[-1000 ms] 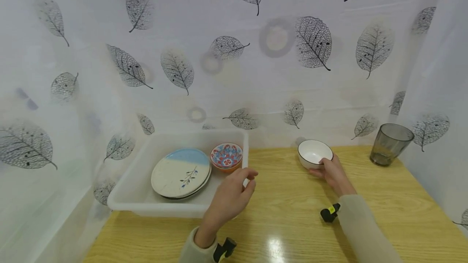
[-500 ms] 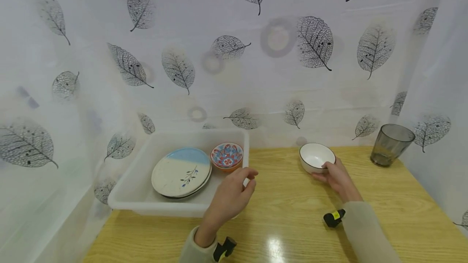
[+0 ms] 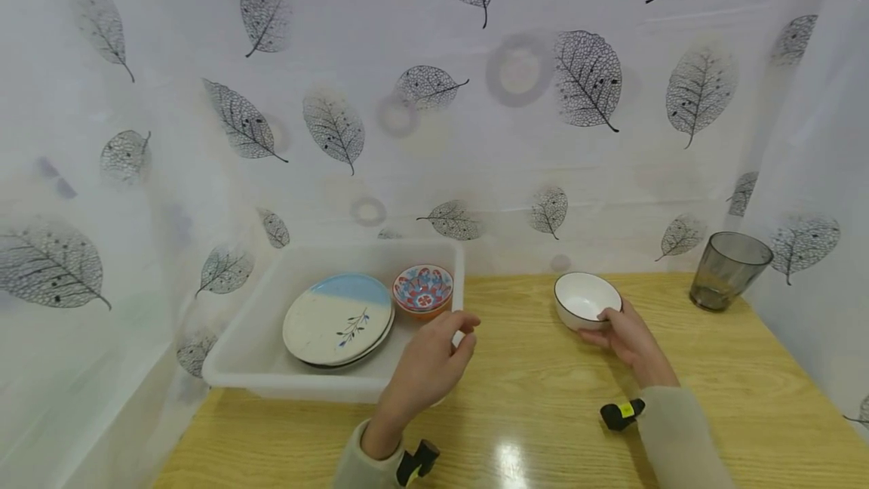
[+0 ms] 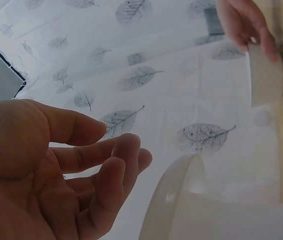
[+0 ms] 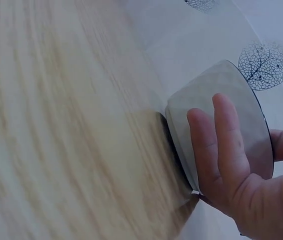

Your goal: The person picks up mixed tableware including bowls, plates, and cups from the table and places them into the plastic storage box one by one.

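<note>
My right hand [image 3: 627, 334] holds a white bowl [image 3: 580, 294] with a thin dark rim, thumb over the edge and fingers along the outside. In the right wrist view, two fingers [image 5: 230, 140] lie against the bowl's faceted wall [image 5: 181, 112], its base close to the wooden table [image 5: 81, 125]. My left hand [image 3: 426, 361] hangs loosely curled above the near right corner of a white plastic tub [image 3: 308, 385], with nothing in it. Inside the tub are stacked plates [image 3: 329, 323], the top one cream and blue with a sprig, and red-and-blue patterned bowls [image 3: 422, 289].
A grey see-through glass [image 3: 726, 270] stands at the table's back right corner. Behind the table hangs a white curtain [image 3: 380, 13] printed with leaves, which also closes off both sides. Wooden tabletop [image 3: 523, 383] lies between the tub and my right arm.
My right hand has drawn the white bowl a little toward me from the back edge of the table. The left hand and the tub have stayed in place.
</note>
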The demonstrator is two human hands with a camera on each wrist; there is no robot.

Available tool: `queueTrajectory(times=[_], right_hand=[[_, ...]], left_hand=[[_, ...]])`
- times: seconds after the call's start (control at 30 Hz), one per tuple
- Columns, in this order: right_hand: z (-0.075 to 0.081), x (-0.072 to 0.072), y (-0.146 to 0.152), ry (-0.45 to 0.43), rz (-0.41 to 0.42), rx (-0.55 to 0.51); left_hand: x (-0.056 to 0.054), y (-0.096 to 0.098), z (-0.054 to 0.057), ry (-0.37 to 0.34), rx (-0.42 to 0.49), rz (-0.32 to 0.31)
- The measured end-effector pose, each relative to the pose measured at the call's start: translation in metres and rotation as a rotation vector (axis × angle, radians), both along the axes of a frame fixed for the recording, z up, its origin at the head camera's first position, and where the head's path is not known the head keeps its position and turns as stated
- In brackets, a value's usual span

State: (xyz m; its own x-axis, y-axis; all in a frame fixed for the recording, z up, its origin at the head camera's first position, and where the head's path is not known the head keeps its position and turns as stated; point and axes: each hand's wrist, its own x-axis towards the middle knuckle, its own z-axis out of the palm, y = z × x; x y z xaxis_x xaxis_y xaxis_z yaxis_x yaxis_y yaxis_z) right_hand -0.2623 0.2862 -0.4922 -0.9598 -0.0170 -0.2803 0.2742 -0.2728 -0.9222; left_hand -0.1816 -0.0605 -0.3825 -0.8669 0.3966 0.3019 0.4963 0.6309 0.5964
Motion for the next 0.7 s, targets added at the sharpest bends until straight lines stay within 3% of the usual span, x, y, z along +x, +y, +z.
queueTrajectory(times=[0.43, 0.7], right_hand=[[0.000, 0.015, -0.004, 0.001, 0.007, -0.003], [-0.007, 0.019, -0.005, 0.014, 0.024, -0.001]], left_hand=[[0.001, 0.001, 0.001, -0.013, 0.007, -0.003], [-0.005, -0.005, 0.000, 0.015, 0.050, 0.003]])
